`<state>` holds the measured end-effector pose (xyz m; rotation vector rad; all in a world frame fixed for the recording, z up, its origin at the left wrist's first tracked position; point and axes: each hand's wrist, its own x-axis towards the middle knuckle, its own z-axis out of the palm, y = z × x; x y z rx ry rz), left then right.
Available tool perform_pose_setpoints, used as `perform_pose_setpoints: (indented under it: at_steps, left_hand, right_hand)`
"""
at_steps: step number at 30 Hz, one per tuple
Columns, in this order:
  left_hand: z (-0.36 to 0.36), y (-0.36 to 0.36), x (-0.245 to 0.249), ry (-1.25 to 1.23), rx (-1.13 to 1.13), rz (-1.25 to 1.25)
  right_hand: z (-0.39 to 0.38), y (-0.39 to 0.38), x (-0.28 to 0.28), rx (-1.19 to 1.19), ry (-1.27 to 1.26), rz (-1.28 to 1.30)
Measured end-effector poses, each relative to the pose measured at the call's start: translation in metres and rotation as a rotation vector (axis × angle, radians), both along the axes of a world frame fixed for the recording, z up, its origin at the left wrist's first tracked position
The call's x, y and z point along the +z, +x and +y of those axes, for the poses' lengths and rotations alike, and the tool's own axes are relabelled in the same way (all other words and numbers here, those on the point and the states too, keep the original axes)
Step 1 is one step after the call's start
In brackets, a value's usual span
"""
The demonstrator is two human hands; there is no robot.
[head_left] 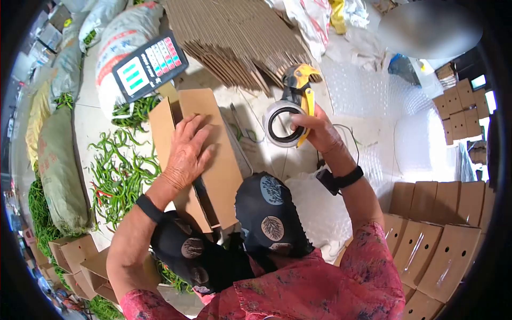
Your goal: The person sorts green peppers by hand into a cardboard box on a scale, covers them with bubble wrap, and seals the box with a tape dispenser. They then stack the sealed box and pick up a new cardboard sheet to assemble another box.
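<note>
A brown cardboard box [224, 165] stands in front of my knees, its two long top flaps nearly meeting over a narrow dark gap. My left hand [186, 145] lies flat across the flaps with its fingers apart, touching the cardboard. To the right of the box, my right hand [319, 130] is closed round a yellow and black tape dispenser [303, 77], which carries a wide roll of tape [271, 121]. The dispenser is held in the air, apart from the box. On the floor between them lies a pair of scissors [249, 134].
Loose green chili peppers [120, 170] cover the floor left of the box. A scale display [149, 66] stands behind it, beside stuffed sacks [58, 165]. Flattened cardboard [234, 24] is piled at the back. Finished-looking cartons [445, 253] are stacked at right, near bubble wrap [357, 88].
</note>
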<state>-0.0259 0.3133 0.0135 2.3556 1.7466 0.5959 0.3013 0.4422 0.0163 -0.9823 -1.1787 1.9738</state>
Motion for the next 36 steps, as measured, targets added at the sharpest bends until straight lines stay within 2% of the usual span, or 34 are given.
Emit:
perform_pose_setpoints:
  at_steps: [2, 3, 4, 5, 8, 10, 11, 12, 14, 16, 18, 20, 22, 24, 26, 27, 28, 30, 33, 36]
  left_hand:
    - [-0.01, 0.017, 0.039, 0.045, 0.119, -0.317]
    - [-0.014, 0.019, 0.058, -0.083, 0.159, -0.586]
    - [-0.02, 0.02, 0.077, -0.212, 0.199, -0.861]
    - [-0.027, 0.024, 0.104, -0.293, 0.241, -1.034]
    - [-0.041, 0.017, 0.128, -0.413, 0.23, -1.315]
    - [-0.049, 0.02, 0.139, -0.377, 0.261, -1.343]
    - [-0.052, 0.021, 0.143, -0.36, 0.273, -1.366]
    - [-0.054, 0.018, 0.144, -0.348, 0.287, -1.375]
    - [-0.059, 0.011, 0.143, -0.371, 0.3, -1.143]
    - [-0.065, 0.007, 0.129, -0.301, 0.329, -1.208]
    - [-0.071, -0.006, 0.116, -0.173, 0.246, -1.223]
    - [-0.079, -0.015, 0.103, -0.132, 0.345, -1.219]
    - [-0.087, -0.035, 0.082, 0.01, 0.418, -0.985]
    - [-0.101, -0.057, 0.065, 0.046, 0.511, -1.043]
    - [-0.121, -0.093, 0.044, 0.041, 0.762, -1.136]
    - [-0.135, -0.116, 0.027, 0.026, 0.844, -1.241]
    - [-0.145, -0.134, 0.002, 0.119, 0.896, -1.332]
    - [-0.17, -0.168, -0.049, 0.069, 0.916, -1.473]
    - [-0.17, -0.158, -0.082, 0.084, 0.943, -1.488]
    - [-0.163, -0.152, -0.105, 0.137, 0.998, -1.33]
  right_hand:
    - [-0.012, -0.028, 0.034, -0.008, 0.305, -0.042]
    - [-0.029, -0.04, 0.065, -0.021, 0.389, -0.083]
    - [-0.032, -0.044, 0.063, -0.002, 0.51, -0.11]
    - [-0.039, -0.05, 0.069, 0.009, 0.553, -0.122]
    - [-0.054, -0.067, 0.078, 0.032, 0.705, -0.161]
    - [-0.063, -0.077, 0.089, 0.048, 1.098, -0.356]
    - [-0.07, -0.084, 0.098, 0.022, 1.21, -0.391]
    - [-0.073, -0.089, 0.1, 0.041, 1.214, -0.384]
    - [-0.079, -0.101, 0.1, 0.109, 1.369, -0.419]
    - [-0.086, -0.114, 0.103, 0.14, 1.363, -0.403]
    - [-0.087, -0.125, 0.098, 0.177, 1.441, -0.4]
    - [-0.091, -0.141, 0.099, 0.243, 1.469, -0.414]
    - [-0.095, -0.157, 0.104, 0.31, 1.501, -0.429]
    - [-0.099, -0.172, 0.105, 0.45, 1.502, -0.555]
    - [-0.096, -0.181, 0.101, 0.497, 1.54, -0.553]
    - [-0.095, -0.182, 0.101, 0.545, 1.521, -0.632]
    - [-0.094, -0.184, 0.099, 0.598, 1.499, -0.712]
    - [-0.092, -0.193, 0.088, 0.663, 1.51, -0.738]
    - [-0.085, -0.206, 0.08, 0.745, 1.526, -0.839]
    - [-0.086, -0.219, 0.084, 0.829, 1.48, -0.966]
